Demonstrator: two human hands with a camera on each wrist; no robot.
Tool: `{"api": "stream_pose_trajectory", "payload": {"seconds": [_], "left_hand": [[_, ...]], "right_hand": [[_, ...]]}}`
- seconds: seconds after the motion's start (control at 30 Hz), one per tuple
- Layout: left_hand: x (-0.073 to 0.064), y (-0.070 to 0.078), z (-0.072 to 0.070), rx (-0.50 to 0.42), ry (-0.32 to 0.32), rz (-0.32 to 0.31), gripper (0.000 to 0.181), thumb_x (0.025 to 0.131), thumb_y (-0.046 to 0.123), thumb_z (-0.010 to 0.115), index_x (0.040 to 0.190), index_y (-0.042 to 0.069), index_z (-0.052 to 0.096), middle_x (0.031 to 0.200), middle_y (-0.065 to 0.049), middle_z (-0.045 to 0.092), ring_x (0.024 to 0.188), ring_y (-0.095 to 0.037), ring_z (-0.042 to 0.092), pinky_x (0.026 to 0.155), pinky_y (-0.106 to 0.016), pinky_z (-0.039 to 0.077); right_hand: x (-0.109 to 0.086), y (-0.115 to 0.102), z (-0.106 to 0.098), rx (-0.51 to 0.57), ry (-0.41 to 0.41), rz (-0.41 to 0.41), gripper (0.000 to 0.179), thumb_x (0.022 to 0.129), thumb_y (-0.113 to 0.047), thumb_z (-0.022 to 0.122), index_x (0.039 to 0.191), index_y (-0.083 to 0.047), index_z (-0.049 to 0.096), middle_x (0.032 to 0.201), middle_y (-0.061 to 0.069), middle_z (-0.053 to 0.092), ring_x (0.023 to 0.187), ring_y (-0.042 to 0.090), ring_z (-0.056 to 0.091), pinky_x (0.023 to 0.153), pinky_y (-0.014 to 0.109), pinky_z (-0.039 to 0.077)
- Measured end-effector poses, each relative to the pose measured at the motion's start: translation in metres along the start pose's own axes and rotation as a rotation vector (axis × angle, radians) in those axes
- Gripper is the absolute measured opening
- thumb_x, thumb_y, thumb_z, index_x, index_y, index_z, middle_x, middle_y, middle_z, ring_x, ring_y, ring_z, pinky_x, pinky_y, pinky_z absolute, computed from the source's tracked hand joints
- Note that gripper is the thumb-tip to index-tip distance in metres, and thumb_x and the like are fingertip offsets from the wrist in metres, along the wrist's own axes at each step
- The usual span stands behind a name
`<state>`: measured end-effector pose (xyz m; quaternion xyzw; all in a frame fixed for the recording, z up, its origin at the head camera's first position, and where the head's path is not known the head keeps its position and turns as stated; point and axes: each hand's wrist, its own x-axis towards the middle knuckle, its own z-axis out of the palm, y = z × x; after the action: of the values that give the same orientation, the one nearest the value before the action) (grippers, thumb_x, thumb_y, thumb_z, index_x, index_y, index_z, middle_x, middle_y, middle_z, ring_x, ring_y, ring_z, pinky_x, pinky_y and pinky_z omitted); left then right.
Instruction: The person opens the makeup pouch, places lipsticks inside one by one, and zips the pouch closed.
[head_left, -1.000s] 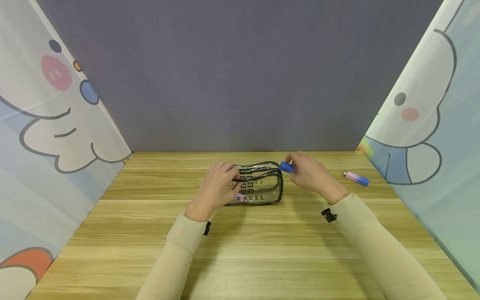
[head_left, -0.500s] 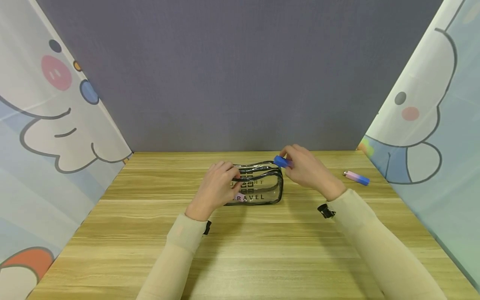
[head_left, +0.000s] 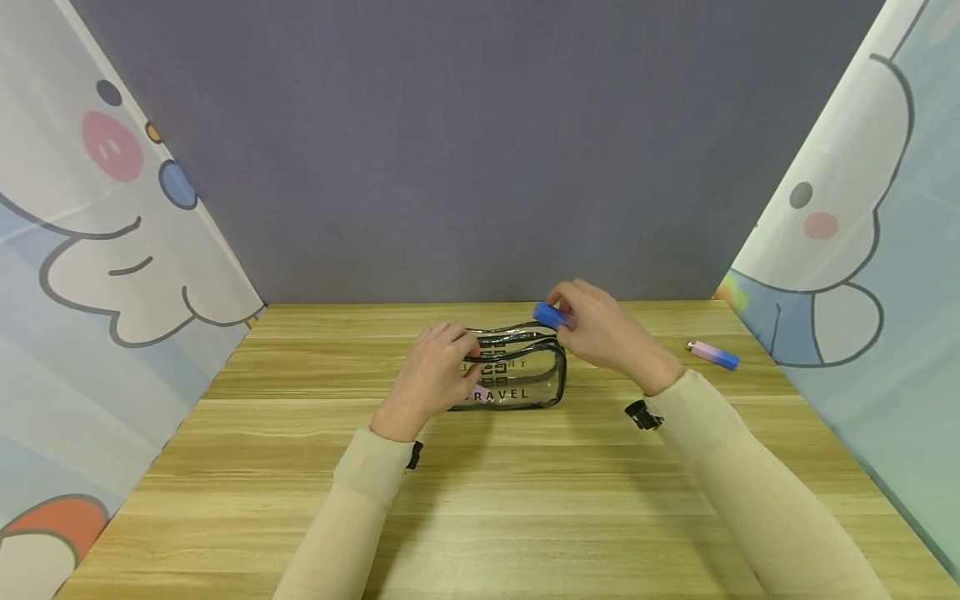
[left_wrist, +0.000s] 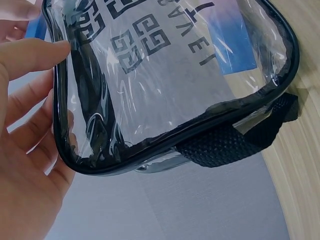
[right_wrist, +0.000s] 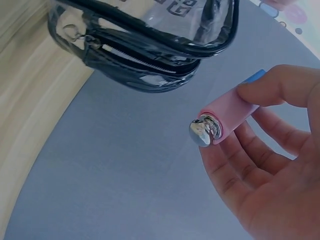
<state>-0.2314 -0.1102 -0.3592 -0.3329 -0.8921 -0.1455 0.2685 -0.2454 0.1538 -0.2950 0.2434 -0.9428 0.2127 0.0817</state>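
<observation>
My left hand [head_left: 437, 375] pinches the upper edge of a clear, black-trimmed travel pouch [head_left: 528, 379], standing on the table. Its thumb lies on the near side of the rim in the left wrist view. Through the clear wall shows a pink-and-blue tube [left_wrist: 232, 45] inside. My right hand [head_left: 603, 329] holds another pink-and-blue tube [right_wrist: 230, 110] with a shiny metal tip, between thumb and fingers. Its blue end points left, above the pouch's back right corner. An open zipper [right_wrist: 140, 60] runs along the pouch's top.
On the wooden table [head_left: 525, 500], a third pink-and-blue tube [head_left: 712, 355] lies to the right, apart from both hands. A grey panel [head_left: 480, 150] rises behind the table. Cartoon-printed curtains [head_left: 825, 250] border both sides.
My right hand has moved left and slightly up with the tube, bringing it over the pouch's right end. The left hand and the pouch have stayed in place.
</observation>
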Motion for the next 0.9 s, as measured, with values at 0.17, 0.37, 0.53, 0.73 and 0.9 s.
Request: {"api": "stream_pose_trajectory", "payload": {"seconds": [0.17,0.37,0.53,0.73,0.9], "left_hand": [[0.000,0.000,0.000,0.000,0.003,0.004,0.018,0.078,0.013,0.086,0.088,0.010,0.071,0.092,-0.002,0.067,0.088,-0.021,0.059,0.081,-0.035,0.049],[-0.001,-0.001,0.000,0.002,0.005,0.009,0.017,0.079,0.013,0.085,0.087,0.010,0.070,0.091,-0.002,0.067,0.087,-0.020,0.059,0.078,-0.034,0.048],[0.000,-0.001,0.000,0.001,0.011,0.013,0.017,0.079,0.012,0.085,0.086,0.011,0.070,0.090,-0.001,0.066,0.085,-0.020,0.058,0.077,-0.034,0.047],[0.000,-0.001,0.001,-0.002,0.014,0.014,0.017,0.078,0.012,0.085,0.085,0.011,0.069,0.089,-0.001,0.065,0.083,-0.020,0.057,0.074,-0.033,0.046],[0.000,-0.002,0.001,-0.002,0.015,0.019,0.018,0.078,0.012,0.085,0.085,0.011,0.069,0.089,0.000,0.065,0.084,-0.020,0.057,0.075,-0.033,0.046]], "right_hand": [[0.003,-0.005,0.000,0.009,0.009,-0.026,0.030,0.090,-0.002,0.059,0.120,-0.002,0.061,0.108,0.012,0.061,0.095,0.026,0.059,0.083,0.044,0.051],[0.005,-0.013,0.000,0.025,0.007,-0.039,0.030,0.090,-0.003,0.061,0.120,-0.002,0.061,0.109,0.011,0.061,0.096,0.026,0.059,0.085,0.044,0.050],[0.008,-0.018,0.001,0.026,0.004,-0.045,0.030,0.091,-0.004,0.060,0.121,-0.003,0.061,0.108,0.011,0.061,0.095,0.026,0.058,0.084,0.043,0.050],[0.011,-0.024,0.004,0.029,0.004,-0.051,0.032,0.090,-0.004,0.061,0.122,-0.002,0.061,0.108,0.012,0.061,0.095,0.027,0.059,0.083,0.044,0.050],[0.015,-0.028,0.008,0.053,0.007,-0.068,0.034,0.089,-0.003,0.062,0.122,-0.002,0.061,0.108,0.012,0.061,0.094,0.027,0.059,0.082,0.043,0.051]]}}
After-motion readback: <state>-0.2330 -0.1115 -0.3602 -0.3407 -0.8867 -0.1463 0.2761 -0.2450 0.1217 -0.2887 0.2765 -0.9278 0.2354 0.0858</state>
